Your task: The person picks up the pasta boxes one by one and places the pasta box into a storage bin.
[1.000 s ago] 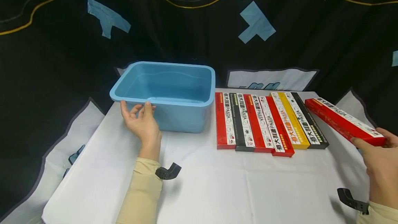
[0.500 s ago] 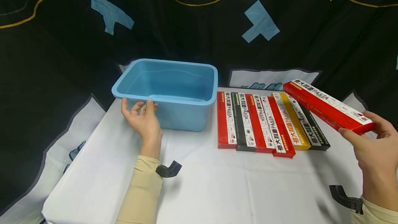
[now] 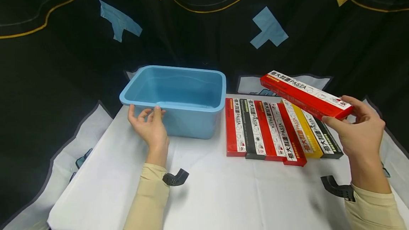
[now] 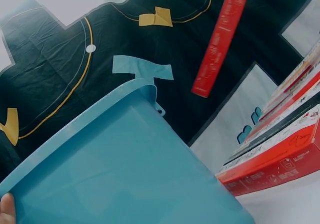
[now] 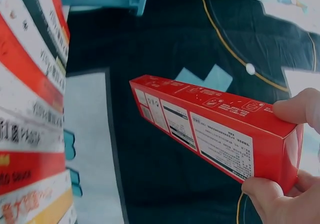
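A red pasta box is pinched at its near end between the thumb and fingers of my right hand. It is raised and tilted above the right part of a row of pasta boxes in red, black and yellow. In the right wrist view the printed side of the held pasta box faces the camera. My left hand holds the front of a blue plastic bin just under its rim, fingers partly curled. One left fingertip shows against the bin wall in the left wrist view.
A white-covered table carries the bin and the box row, which lies right of the bin. Behind the table hangs a dark cloth with blue and yellow patches. Some boxes in the row overlap or lean on each other.
My right hand has carried the red pasta box leftward and upward, from the right of the row to above it. The left hand has stayed at the bin's rim.
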The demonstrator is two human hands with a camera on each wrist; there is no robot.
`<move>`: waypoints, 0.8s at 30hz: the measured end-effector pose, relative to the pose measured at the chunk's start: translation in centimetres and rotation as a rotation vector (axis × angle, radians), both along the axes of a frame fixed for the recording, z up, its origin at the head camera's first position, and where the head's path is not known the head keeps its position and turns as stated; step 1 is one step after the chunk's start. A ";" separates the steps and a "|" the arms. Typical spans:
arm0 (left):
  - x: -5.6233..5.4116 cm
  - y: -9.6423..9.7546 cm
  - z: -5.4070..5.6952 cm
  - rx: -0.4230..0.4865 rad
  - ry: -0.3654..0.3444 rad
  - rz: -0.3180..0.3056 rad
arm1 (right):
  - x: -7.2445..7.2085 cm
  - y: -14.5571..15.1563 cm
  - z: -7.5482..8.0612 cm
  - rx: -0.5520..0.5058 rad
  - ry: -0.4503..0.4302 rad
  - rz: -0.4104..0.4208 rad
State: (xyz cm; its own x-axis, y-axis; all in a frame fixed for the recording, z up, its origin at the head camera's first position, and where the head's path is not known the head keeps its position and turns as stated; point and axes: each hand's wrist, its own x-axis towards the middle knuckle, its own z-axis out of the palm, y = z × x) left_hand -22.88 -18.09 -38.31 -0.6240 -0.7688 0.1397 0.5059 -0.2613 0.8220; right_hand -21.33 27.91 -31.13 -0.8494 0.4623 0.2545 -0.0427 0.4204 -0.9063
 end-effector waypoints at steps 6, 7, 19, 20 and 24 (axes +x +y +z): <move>-0.1 -0.2 -0.1 -0.015 0.022 -0.002 | -1.7 -1.9 1.5 0.000 -0.007 0.098; -0.1 -0.2 -0.1 -0.014 0.026 0.000 | -2.0 -2.3 1.7 -0.001 0.003 0.118; -0.3 -0.1 -0.6 -0.028 0.061 0.008 | -4.9 -7.9 2.3 0.015 0.125 0.362; -0.3 -0.1 -0.7 -0.030 0.061 0.006 | -5.2 -8.4 2.2 0.007 0.125 0.387; -0.1 -0.2 -0.7 -0.039 0.055 0.005 | -6.0 -10.3 1.7 -0.010 0.109 0.472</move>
